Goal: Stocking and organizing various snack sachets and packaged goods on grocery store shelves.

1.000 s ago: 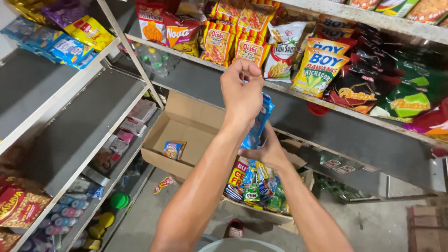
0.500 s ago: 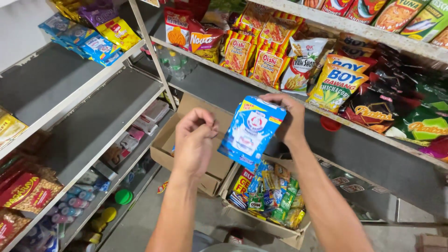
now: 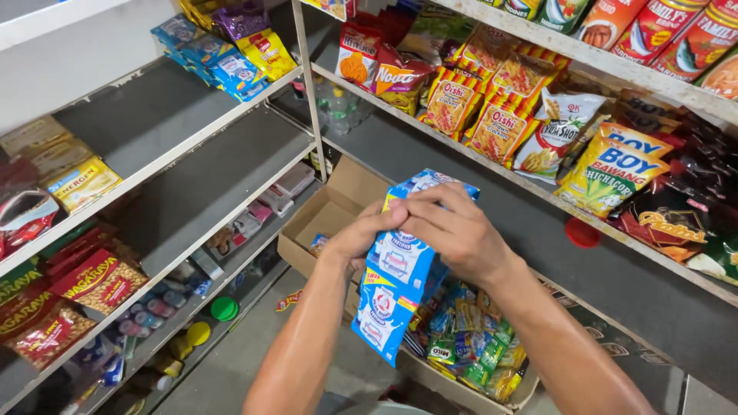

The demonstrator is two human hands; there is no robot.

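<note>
A strip of blue-and-white sachets (image 3: 400, 269) hangs in front of me, over the cardboard boxes. My left hand (image 3: 361, 234) grips its left edge near the top. My right hand (image 3: 453, 230) covers the upper part from the right, fingers curled over the packets. The lowest sachets dangle free below both hands. Both forearms reach up from the bottom of the view.
An open, nearly empty cardboard box (image 3: 327, 211) sits below, and another box with several colourful sachets (image 3: 469, 346) is beside it. Hanging snack bags (image 3: 500, 115) line the right shelf. Grey metal shelves (image 3: 184, 146) at the left hold packets and small bottles.
The hands have come together on the sachet strip, which has dropped lower and closer to me. Earlier my left hand was apart from it and my right hand held it up alone.
</note>
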